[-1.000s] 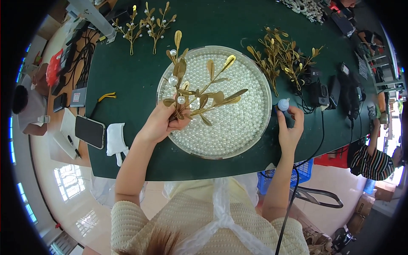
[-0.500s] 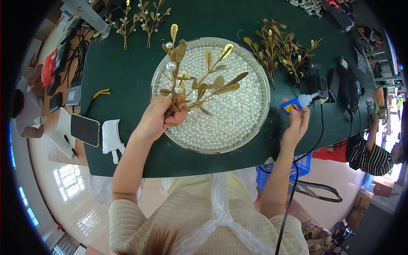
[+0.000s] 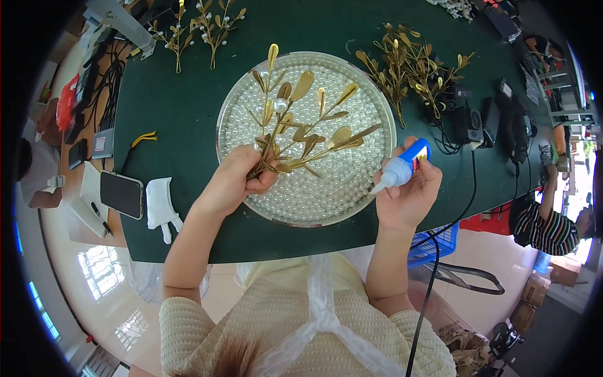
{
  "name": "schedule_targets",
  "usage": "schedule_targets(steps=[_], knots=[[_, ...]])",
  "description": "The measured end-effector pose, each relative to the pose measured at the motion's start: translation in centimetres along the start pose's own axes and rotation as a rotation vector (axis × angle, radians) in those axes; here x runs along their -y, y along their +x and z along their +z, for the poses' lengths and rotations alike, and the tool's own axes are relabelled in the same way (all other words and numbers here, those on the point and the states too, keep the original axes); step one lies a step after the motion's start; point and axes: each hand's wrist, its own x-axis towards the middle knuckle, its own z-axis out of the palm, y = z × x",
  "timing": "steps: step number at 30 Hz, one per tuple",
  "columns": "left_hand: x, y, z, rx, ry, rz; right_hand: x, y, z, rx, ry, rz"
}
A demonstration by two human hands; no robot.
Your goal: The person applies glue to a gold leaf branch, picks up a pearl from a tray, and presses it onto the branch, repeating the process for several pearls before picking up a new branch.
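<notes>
My left hand (image 3: 233, 179) is closed around the stems of a gold metal leaf branch (image 3: 306, 143), which fans out above the beads. A few white pearls sit on this branch, one large pearl (image 3: 280, 105) near its middle. Held in my right hand (image 3: 411, 198) is a small blue glue bottle (image 3: 407, 164), its pale nozzle slanting down and left over the rim of the tray. Beneath the branch lies a round silver-rimmed tray (image 3: 221, 135) filled with white pearl beads (image 3: 326, 191).
Pearl-trimmed gold branches (image 3: 213, 31) lie at the far left, plain gold ones (image 3: 411, 66) at the far right. A phone (image 3: 122, 194), white cloth piece (image 3: 160, 204) and yellow-tipped tweezers (image 3: 143, 139) rest left. Black cables and an adapter (image 3: 468, 125) are right. Other people sit at both sides.
My right hand has come left toward the tray and turned the glue bottle, so the nozzle now points down-left. The branch in my left hand has tilted to the right.
</notes>
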Motion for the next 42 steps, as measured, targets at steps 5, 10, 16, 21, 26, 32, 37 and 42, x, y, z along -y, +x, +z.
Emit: schedule_targets(steps=[5, 10, 16, 21, 26, 32, 37, 42], knots=[[0.3, 0.1, -0.3, 0.02, -0.013, 0.013, 0.2, 0.7, 0.7, -0.044, 0.035, 0.102], [0.3, 0.1, -0.2, -0.002, 0.006, 0.005, -0.2, 0.7, 1.2, 0.003, 0.16, 0.21], [0.4, 0.2, -0.4, 0.035, 0.014, 0.022, -0.6, -0.4, 2.8, 0.013, -0.103, -0.022], [0.5, 0.1, -0.4, 0.012, 0.011, 0.012, -1.2, -1.1, 3.4, -0.151, -0.493, -0.533], [0.4, 0.0, -0.3, -0.048, 0.026, -0.023, -2.0, -1.5, 4.0, -0.221, -0.943, -1.024], [0.1, 0.1, 0.1, -0.062, 0.035, -0.044, -2.7, -1.6, 4.2, -0.108, -0.961, -1.111], [0.0, 0.0, 0.4, -0.103, 0.034, -0.042, -2.9, -1.5, 4.4, -0.088, -0.985, -1.15], [-0.3, 0.1, 0.5, -0.105, 0.044, -0.055, -3.0, -1.5, 4.6, -0.082, -1.033, -1.193]])
